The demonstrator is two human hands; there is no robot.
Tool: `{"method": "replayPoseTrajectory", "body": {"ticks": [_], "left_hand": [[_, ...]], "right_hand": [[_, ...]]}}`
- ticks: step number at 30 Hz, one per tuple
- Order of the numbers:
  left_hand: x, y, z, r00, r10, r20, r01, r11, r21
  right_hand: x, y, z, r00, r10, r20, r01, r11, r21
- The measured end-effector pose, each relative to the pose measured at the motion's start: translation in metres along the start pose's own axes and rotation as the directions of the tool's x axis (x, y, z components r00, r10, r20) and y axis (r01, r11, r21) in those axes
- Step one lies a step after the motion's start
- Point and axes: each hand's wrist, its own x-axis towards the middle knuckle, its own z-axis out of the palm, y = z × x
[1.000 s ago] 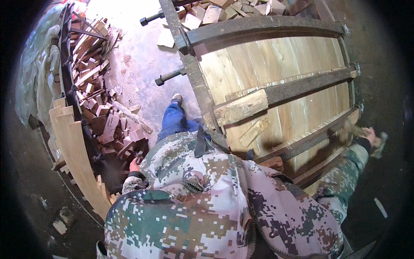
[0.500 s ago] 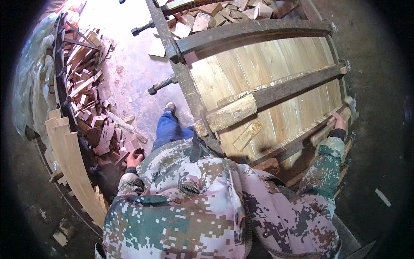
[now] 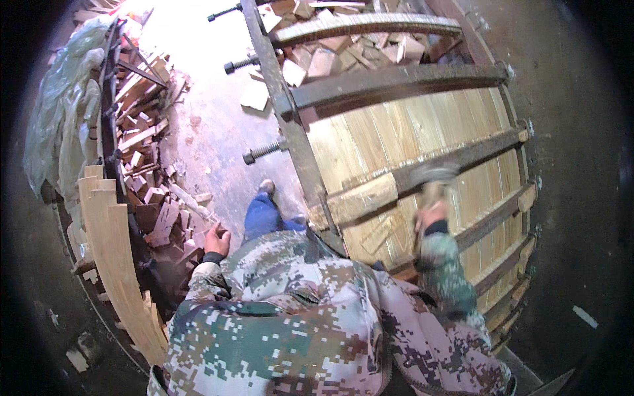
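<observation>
My right hand (image 3: 432, 215) is closed round the handle of a hammer (image 3: 433, 191), whose head is smeared by motion. The hammer is over the wooden panel (image 3: 370, 135) of pale boards, close to the dark bar (image 3: 465, 150) that crosses it. Left of the hammer, a rough wood block (image 3: 362, 199) lies along the same bar. A smaller flat offcut (image 3: 383, 231) rests on the boards nearer to me. My left hand (image 3: 216, 240) hangs beside my body with fingers loosely bent and slightly apart; nothing shows in it.
A metal clamp frame (image 3: 300, 155) with long bolts (image 3: 264, 152) edges the panel on the left. Wood offcuts (image 3: 323, 63) fill its far end. More scraps (image 3: 155, 191) heap on the floor at left, beside upright planks (image 3: 109, 244) and plastic sheeting (image 3: 63, 125).
My right hand has swung the hammer leftward from the panel's right edge to above its middle. My left hand has lifted away from the scrap pile. The view has shifted somewhat.
</observation>
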Motion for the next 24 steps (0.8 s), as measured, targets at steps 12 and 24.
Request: {"method": "replayPoseTrajectory", "body": {"ticks": [12, 24], "left_hand": [[0.024, 0.032, -0.031, 0.951, 0.257, 0.17, -0.23, 0.959, -0.163], [0.07, -0.008, -0.052, 0.899, 0.267, 0.347, -0.196, 0.954, -0.228]], "right_hand": [[-0.092, 0.06, 0.08, 0.883, 0.401, 0.244, -0.463, 0.827, 0.319], [-0.147, 0.083, 0.247, 0.606, 0.671, -0.427, -0.586, 0.74, 0.332]]}}
